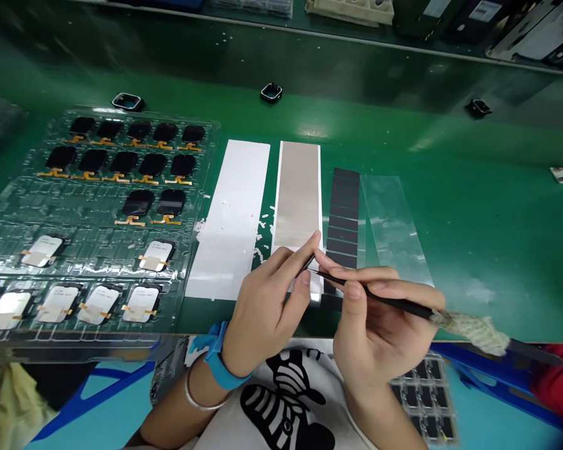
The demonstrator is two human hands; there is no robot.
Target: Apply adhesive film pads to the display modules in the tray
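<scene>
The left hand (274, 300), a blue band at its wrist, pinches a small dark-edged part (304, 265) between thumb and forefinger at the centre, while the right hand (385, 319), at about four o'clock, grips black tweezers (398, 302) whose tip meets that part. Just beyond, towards twelve o'clock, lies a beige-faced sheet (298, 187), with a white sheet (232, 212) at ten o'clock and a strip of dark pieces (344, 209) and a clear film (396, 219) between one and two. Farther out, a clear tray (94, 237) holding screen parts (124, 164) spreads from eight to ten o'clock, and a watch case (271, 93) sits near twelve.
</scene>
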